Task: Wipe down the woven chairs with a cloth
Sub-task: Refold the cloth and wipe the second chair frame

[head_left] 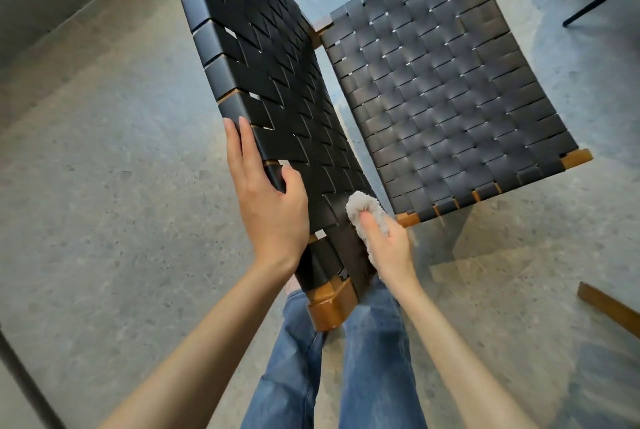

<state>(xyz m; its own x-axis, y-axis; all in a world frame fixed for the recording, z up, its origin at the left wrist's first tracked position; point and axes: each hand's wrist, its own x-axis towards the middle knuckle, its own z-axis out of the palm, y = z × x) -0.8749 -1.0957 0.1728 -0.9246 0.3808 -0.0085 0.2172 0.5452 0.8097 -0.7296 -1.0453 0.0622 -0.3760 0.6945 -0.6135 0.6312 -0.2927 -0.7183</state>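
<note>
Grey-white cloth (360,210) is pinched under the thumb of the right hand (388,248) and pressed on the black woven backrest (263,58), low in the middle of the frame. The near edge of the backrest is clasped by the left hand (270,207), thumb in front and fingers laid behind, probably to steady it against the wiping push. Long strokes are possible toward the upper left. The seat (443,89) lies at the right, and open floor (104,203) is seen around.
</note>
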